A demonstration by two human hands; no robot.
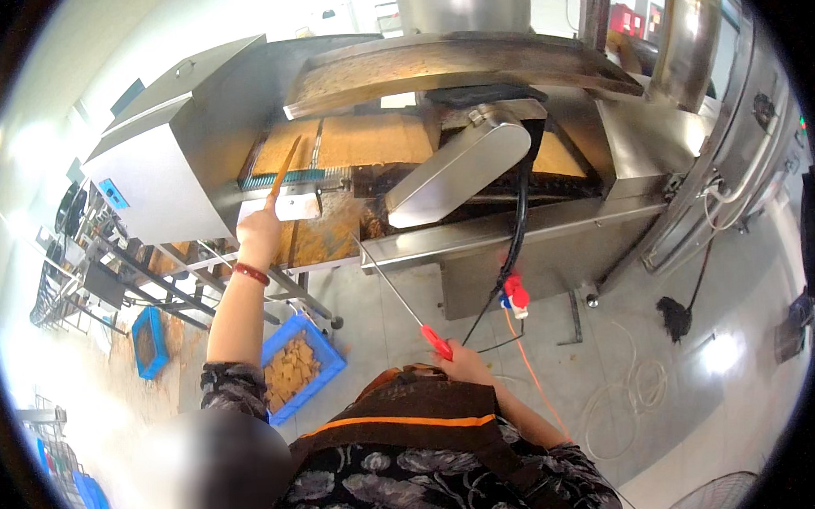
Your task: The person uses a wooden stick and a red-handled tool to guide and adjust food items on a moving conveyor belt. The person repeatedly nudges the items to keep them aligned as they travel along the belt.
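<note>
My left hand (258, 231) reaches out over the conveyor, closed around a tapered, wood-coloured stick (285, 170). The stick's tip lies over a golden-brown food sheet (279, 149); whether they touch I cannot tell. Another golden sheet (376, 140) lies just right of it on the conveyor, beyond a narrow gap. Below the first sheet is a metal grate with a teal strip (280, 179). Close to my apron, my right hand (466, 361) grips a red-handled thin metal rod (399, 295). Its far end points up-left toward the machine's front edge.
A slanted steel cover (462, 175) and a black cable (522, 217) stand before the conveyor. A steel housing (152, 176) rises at left. On the floor are a blue crate (333, 357) of brown pieces, a smaller blue crate (148, 341), and an orange cord (536, 384).
</note>
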